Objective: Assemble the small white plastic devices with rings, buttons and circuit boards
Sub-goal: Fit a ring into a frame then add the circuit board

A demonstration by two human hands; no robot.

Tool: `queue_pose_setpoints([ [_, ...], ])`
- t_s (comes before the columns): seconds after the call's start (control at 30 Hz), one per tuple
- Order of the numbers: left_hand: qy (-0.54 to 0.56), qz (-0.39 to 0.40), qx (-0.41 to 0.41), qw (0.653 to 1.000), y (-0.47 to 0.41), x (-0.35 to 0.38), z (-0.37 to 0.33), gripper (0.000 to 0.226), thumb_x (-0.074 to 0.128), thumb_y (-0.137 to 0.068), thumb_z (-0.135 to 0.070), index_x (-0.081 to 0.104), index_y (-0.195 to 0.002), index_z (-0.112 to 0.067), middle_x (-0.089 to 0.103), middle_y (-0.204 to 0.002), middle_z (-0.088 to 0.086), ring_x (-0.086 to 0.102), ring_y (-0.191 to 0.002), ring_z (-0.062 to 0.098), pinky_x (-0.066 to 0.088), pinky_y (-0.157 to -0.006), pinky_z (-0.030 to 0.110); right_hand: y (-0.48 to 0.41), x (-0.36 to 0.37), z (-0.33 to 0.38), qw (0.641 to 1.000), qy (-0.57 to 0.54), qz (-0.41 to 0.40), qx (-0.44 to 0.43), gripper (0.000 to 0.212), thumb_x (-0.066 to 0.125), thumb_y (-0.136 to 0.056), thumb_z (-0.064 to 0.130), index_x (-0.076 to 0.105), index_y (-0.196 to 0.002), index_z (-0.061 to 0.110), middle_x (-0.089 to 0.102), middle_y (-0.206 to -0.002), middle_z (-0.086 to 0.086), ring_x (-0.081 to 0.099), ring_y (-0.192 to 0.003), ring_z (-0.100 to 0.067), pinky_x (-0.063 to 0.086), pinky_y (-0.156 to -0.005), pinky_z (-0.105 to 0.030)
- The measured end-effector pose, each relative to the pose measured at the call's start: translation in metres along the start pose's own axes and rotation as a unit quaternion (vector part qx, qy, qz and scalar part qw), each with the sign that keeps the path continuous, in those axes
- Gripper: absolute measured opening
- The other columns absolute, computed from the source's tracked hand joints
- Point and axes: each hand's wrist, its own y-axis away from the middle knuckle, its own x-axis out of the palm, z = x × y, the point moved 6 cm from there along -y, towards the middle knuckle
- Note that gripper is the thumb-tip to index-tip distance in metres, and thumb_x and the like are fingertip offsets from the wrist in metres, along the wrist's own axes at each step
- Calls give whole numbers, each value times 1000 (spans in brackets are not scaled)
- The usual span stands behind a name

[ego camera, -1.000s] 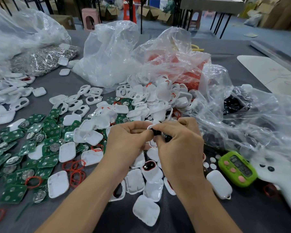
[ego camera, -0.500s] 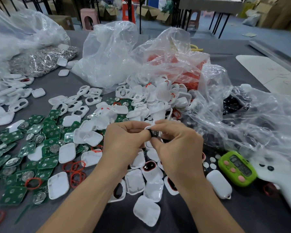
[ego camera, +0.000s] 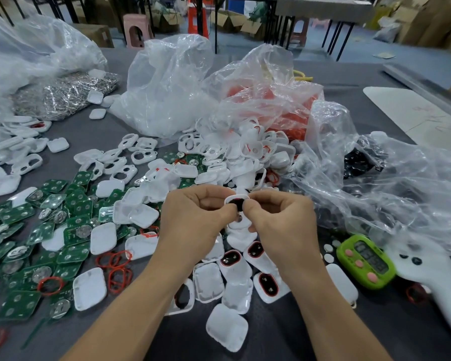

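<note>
Bags first. Far left, a clear plastic bag (ego camera: 24,56) spills a heap of shiny metal pieces (ego camera: 63,95) onto the grey surface (ego camera: 297,334). Centre back, a second clear bag (ego camera: 167,87) stands crumpled, and its contents are too hazy to call. Just right of it is a bag of red rings (ego camera: 279,105), the colour glowing through the film. Further right, a sprawling bag (ego camera: 401,183) holds small black parts (ego camera: 359,162), blurred behind the plastic.

Now the hands: left hand (ego camera: 193,214) and right hand (ego camera: 279,220) are together mid-frame, raised above the clutter. Both pinch one white shell (ego camera: 237,201) between thumb and forefinger. Something dark sits in the shell's opening, but the fingertips cover most of it, so how it's seated I cannot tell.

Beyond the hands there's a big pile of white housings (ego camera: 245,152). Under the wrists lie filled shells (ego camera: 232,259), dark centres ringed in red, partly hidden by the forearms. To the left, green circuit boards (ego camera: 37,230) are scattered wide, with loose red bands (ego camera: 115,267) near them.

On the right is a green timer (ego camera: 365,261), display unreadable. Beside it, a white handheld tool (ego camera: 443,277) is cut off by the frame edge.
</note>
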Motion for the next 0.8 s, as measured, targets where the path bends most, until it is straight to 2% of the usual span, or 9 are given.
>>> queue_pose_setpoints([
  [0.17, -8, -1, -4, 1000, 0, -4, 0, 27, 83, -72, -2, 83, -76, -29, 77, -70, 2, 77, -67, 18, 58, -59, 23, 1, 3, -1, 1000, -22, 5, 12, 10, 85, -80, 21, 80, -73, 24, 73, -61, 6, 64, -50, -5, 47, -51, -15],
  [0.27, -23, -18, 13, 999, 3, -4, -1, 20, 79, -64, -19, 81, -74, -36, 76, -66, -2, 76, -65, 15, 58, -59, 26, 2, 4, -6, 999, -12, -6, 36, 10, 87, -78, 23, 80, -70, 25, 70, -55, 6, 62, -47, -4, 46, -48, -14],
  [0.43, -31, -5, 45, 998, 6, 1, -1, 11, 80, -71, -29, 81, -78, -37, 77, -68, -6, 76, -65, 13, 58, -60, 29, -2, 2, -13, 991, -83, 9, 104, 11, 90, -73, 15, 81, -69, 20, 69, -55, -2, 56, -46, -10, 48, -52, -23],
  [0.6, -16, -27, 36, 999, 5, -1, 2, 10, 81, -67, -29, 82, -76, -30, 77, -68, -3, 75, -64, 16, 58, -62, 32, -1, 3, -12, 993, -76, 17, 93, 13, 90, -73, 13, 80, -66, 18, 68, -54, -2, 55, -45, -9, 48, -52, -24],
  [0.7, -4, -33, 41, 999, 7, -1, 0, 10, 81, -66, -27, 82, -76, -30, 77, -68, -1, 75, -62, 17, 60, -60, 32, -3, 6, -14, 984, -104, 69, 127, 12, 85, -78, 9, 78, -70, 12, 65, -55, 0, 53, -48, -10, 46, -51, -20],
  [0.8, 11, -41, 36, 998, 7, 2, 2, 11, 79, -68, -22, 82, -77, -29, 76, -66, 1, 71, -56, 15, 56, -56, 26, -4, 11, -15, 979, -100, 111, 141, 7, 79, -85, 11, 75, -79, 12, 67, -64, 2, 56, -57, -9, 48, -57, -23],
])
